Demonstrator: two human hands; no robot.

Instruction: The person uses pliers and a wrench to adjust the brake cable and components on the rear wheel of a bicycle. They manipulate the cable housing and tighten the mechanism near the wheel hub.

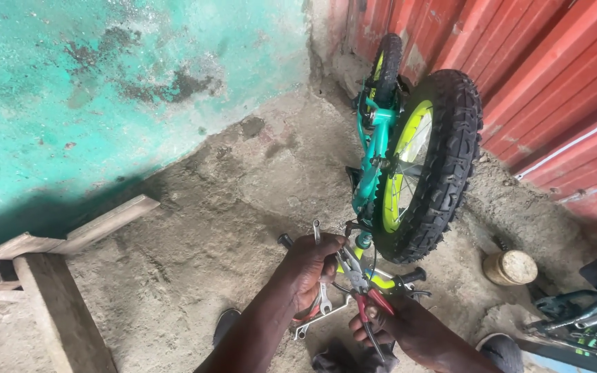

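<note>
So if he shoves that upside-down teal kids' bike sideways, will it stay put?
Probably not: the upside-down teal kids' bike seems to rest on narrow handlebars and could tip. Its knobby black tyre hangs free, so likely spins. The left hand looks to be steadying it.

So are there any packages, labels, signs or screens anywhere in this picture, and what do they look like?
No signs, screens or labels show.
Closest to a package: a small round tin, tan and dusty, lid on, standing on the concrete floor right of the upside-down bike's black front tyre.
</note>
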